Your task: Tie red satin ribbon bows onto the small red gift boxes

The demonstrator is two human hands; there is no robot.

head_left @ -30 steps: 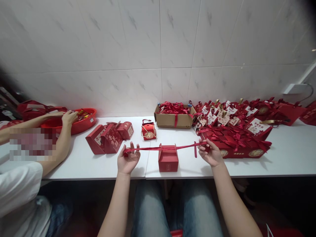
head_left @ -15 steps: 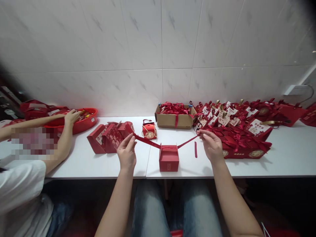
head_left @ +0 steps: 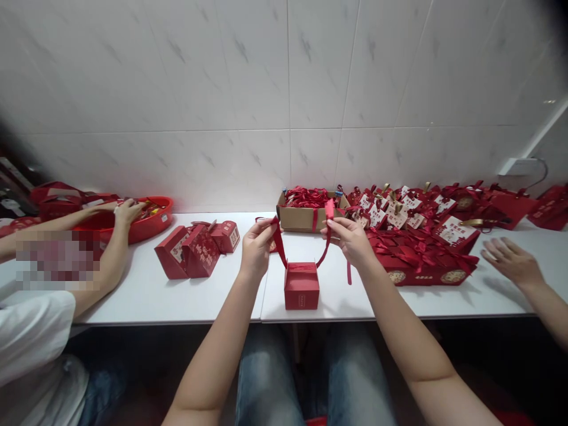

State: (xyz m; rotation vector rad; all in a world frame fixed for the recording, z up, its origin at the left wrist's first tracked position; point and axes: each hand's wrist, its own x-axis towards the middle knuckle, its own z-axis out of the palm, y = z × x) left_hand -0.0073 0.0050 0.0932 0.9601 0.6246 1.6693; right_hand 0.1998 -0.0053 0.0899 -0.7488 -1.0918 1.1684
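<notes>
A small red box [head_left: 302,294] stands on the white table near its front edge, between my hands. Red ribbon [head_left: 281,246] runs up from both sides of its top. My left hand [head_left: 257,247] pinches one end of the ribbon, up and to the left of the box. The other end is pinched in my right hand [head_left: 352,239], up and to the right, with a short tail sticking up above the fingers. Behind my left hand, a small red pouch is mostly hidden.
A cardboard box [head_left: 295,219] of ribbons stands at the back. Red boxes [head_left: 202,251] sit left, many decorated boxes [head_left: 421,275] right. One person's arms reach into a red basin [head_left: 157,226]; another person's hand [head_left: 515,263] is over the right side of the table [head_left: 501,305].
Both my hands have come closer together and risen, so the ribbon now curves upward instead of stretching outward. Another person's hand has appeared at the right.
</notes>
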